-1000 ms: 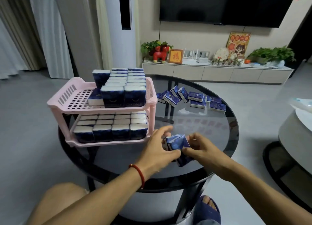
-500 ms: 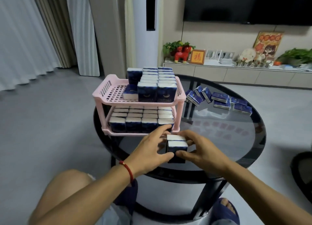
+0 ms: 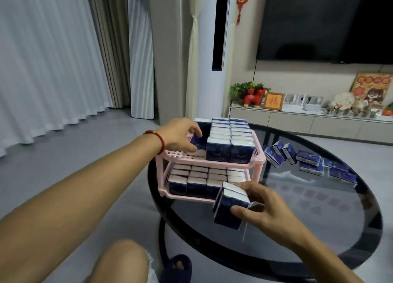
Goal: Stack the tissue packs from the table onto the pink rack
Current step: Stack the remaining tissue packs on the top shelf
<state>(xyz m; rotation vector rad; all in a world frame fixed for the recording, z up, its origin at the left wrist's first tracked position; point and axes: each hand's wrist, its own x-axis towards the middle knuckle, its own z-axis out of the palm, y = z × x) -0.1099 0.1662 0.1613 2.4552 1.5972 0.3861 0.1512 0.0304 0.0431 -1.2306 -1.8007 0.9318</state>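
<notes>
1. The two held tissue packs [image 3: 230, 206] are dark blue with white tops. They are side by side, tilted, above the counter [image 3: 319, 229], just in front of the lower shelf of the pink rack [image 3: 258, 157].
2. The right hand [image 3: 264, 208] grips this pair, the thumb on the near face and the fingers curled over the white tops.
3. The left hand [image 3: 180, 135] reaches to the upper shelf of the rack. Its fingers are curled around a dark blue pack [image 3: 198, 139] which stands at the left of the row there; the thumb is below, near the shelf floor.
4. The upper shelf carries upright packs [image 3: 230, 137] in two columns from front to back. The lower shelf is filled with rows of packs [image 3: 204, 177].
5. The rack stands at about 10 o'clock on the round, dark glass counter.
6. Loose packs [image 3: 308, 162] lie at about 1 to 2 o'clock on the counter, some leaning on each other, well apart from the rack.
7. The left wrist wears a red bracelet [image 3: 158, 138].
8. Behind the counter is a low cabinet [image 3: 297, 123] with small ornaments, and a dark television [image 3: 325, 21] on the wall.
</notes>
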